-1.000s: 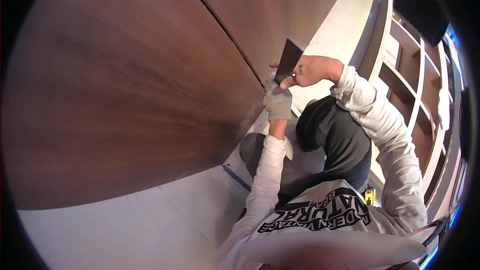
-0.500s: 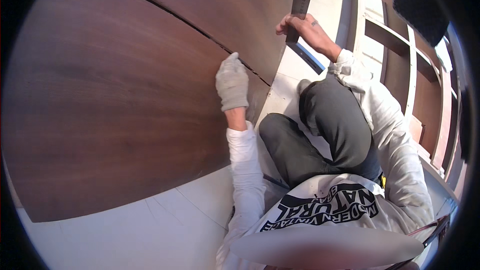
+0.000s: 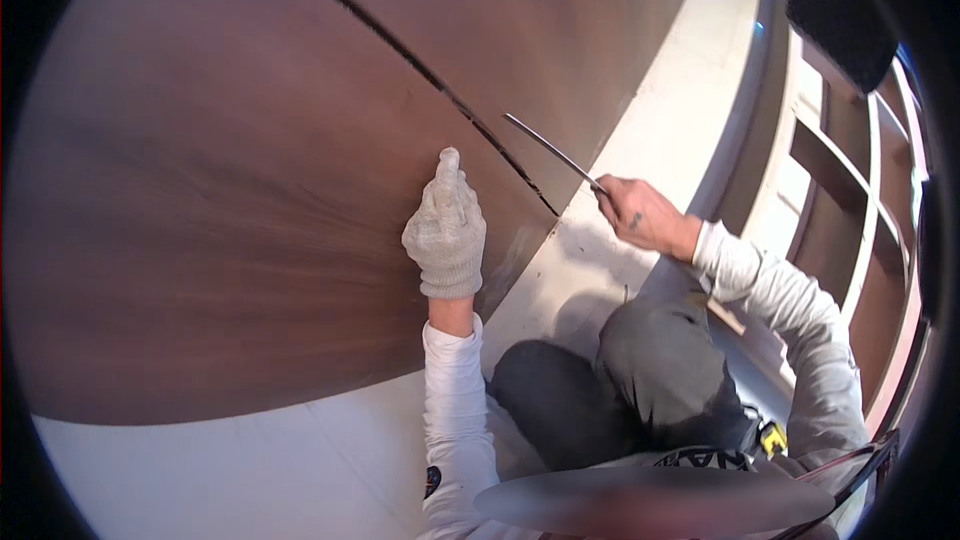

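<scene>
Two large dark brown wooden panels [image 3: 220,240] lie side by side, with a narrow dark gap [image 3: 440,88] between them. My left hand [image 3: 445,230], in a pale knitted glove, is over the nearer panel just short of the gap. Its index finger points forward and the other fingers are curled in; anything inside them is hidden. My bare right hand [image 3: 645,215] is closed on a metal try square [image 3: 548,147]. The blade shows almost edge-on, reaching over the farther panel toward the gap. My fingers cover the square's other end.
Pale floor [image 3: 640,130] runs along the panels' right edge. On the right stands a wooden frame [image 3: 845,160] with crosspieces and open bays. My bent knees [image 3: 665,360] are close below the right hand. A yellow-and-black tool [image 3: 772,438] is at my right hip.
My right hand has come down and nearer, turning the try square from upright to slanting toward the gap. My left hand has drawn back slightly from the gap. The view has shifted.
</scene>
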`<state>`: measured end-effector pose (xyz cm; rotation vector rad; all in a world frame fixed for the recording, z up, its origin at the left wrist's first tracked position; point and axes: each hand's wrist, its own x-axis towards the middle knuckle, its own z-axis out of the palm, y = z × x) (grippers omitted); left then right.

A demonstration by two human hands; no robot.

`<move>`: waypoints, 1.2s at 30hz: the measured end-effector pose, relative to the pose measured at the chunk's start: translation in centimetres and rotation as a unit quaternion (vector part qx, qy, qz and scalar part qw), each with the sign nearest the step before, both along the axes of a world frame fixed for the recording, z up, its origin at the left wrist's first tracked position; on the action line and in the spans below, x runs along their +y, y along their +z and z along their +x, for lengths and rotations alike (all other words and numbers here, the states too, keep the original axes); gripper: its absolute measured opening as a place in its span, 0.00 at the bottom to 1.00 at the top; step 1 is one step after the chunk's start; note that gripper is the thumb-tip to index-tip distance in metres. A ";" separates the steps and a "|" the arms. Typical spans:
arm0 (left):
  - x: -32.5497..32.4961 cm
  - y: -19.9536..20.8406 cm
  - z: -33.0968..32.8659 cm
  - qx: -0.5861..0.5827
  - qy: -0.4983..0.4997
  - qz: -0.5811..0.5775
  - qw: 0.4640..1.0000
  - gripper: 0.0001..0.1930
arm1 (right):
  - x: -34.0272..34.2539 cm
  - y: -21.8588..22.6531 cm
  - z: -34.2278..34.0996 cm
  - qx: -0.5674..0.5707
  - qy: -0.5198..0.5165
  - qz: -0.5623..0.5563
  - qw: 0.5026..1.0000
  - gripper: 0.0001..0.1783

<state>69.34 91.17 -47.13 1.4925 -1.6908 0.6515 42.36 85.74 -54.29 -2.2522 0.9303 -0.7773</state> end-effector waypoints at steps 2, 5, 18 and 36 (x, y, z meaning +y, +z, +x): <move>0.1 -0.5 -0.2 -0.019 0.026 -0.002 0.999 0.21 | 0.2 -1.2 0.8 -0.031 0.012 -0.007 0.999 0.07; 0.5 -1.5 -0.2 -0.062 0.062 -0.020 0.996 0.21 | 0.0 -1.4 1.6 -0.060 0.027 0.022 0.998 0.12; -0.7 11.9 -0.1 -0.396 0.076 -0.058 0.913 0.22 | -1.2 -2.1 2.8 -0.049 0.112 -0.055 0.991 0.23; -5.6 9.9 -0.9 -0.494 -0.046 0.154 0.854 0.07 | -2.9 -5.7 5.5 -0.043 0.066 0.032 0.996 0.21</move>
